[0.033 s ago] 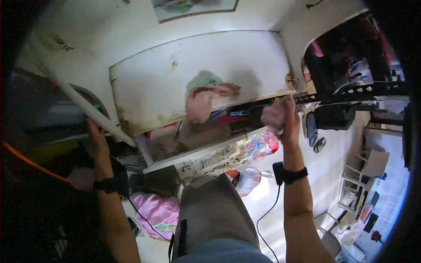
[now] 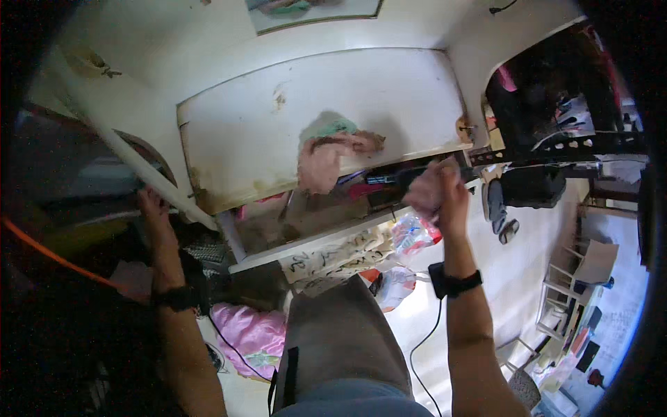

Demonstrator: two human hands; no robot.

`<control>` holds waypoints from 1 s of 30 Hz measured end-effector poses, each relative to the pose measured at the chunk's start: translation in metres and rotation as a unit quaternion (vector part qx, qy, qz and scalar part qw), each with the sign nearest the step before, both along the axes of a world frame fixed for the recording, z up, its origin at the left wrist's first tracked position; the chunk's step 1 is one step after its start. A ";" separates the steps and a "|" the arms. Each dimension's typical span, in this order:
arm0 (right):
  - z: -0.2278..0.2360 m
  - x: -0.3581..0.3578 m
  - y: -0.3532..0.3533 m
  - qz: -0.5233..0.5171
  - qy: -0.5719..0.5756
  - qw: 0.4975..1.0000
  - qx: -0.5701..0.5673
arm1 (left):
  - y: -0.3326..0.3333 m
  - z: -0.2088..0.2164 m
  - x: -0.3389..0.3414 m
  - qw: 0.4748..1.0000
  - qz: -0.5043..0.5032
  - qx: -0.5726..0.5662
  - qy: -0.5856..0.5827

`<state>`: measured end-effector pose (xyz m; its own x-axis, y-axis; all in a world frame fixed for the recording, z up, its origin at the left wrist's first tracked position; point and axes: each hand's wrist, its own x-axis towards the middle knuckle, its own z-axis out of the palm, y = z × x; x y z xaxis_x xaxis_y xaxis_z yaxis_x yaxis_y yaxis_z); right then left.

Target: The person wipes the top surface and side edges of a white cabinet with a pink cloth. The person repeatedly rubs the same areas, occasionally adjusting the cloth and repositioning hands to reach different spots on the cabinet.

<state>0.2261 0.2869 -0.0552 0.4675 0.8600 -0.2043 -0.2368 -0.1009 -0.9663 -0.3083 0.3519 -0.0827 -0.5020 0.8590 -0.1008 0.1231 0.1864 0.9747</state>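
Cloth [image 2: 421,191], pale pink, soft and bunched, sits in my right hand [image 2: 451,201] above the right end of the open drawer [image 2: 313,241]. My left hand [image 2: 156,214] is beside the smooth, round, pale pole [image 2: 146,172]; I cannot tell whether it grips anything. A crumpled pink-and-green rag [image 2: 322,163] lies on the flat, stained white board [image 2: 236,125], reaching its front edge.

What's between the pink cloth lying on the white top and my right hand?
The head view shows the open drawer, with a black thing and something bright pink inside, then the blurred rag your right hand holds.
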 end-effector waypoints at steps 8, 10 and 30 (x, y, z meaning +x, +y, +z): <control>-0.060 -0.131 -0.091 0.217 -0.255 0.942 -0.025 | -0.153 -0.031 0.069 0.986 -0.026 -0.002 0.165; -0.062 -0.135 -0.106 0.224 -0.237 0.938 -0.116 | -0.182 -0.044 0.074 0.968 -0.054 -0.084 0.230; -0.104 -0.321 -0.082 0.353 -0.590 0.712 0.146 | -0.210 -0.107 0.067 0.981 0.003 -0.121 -0.149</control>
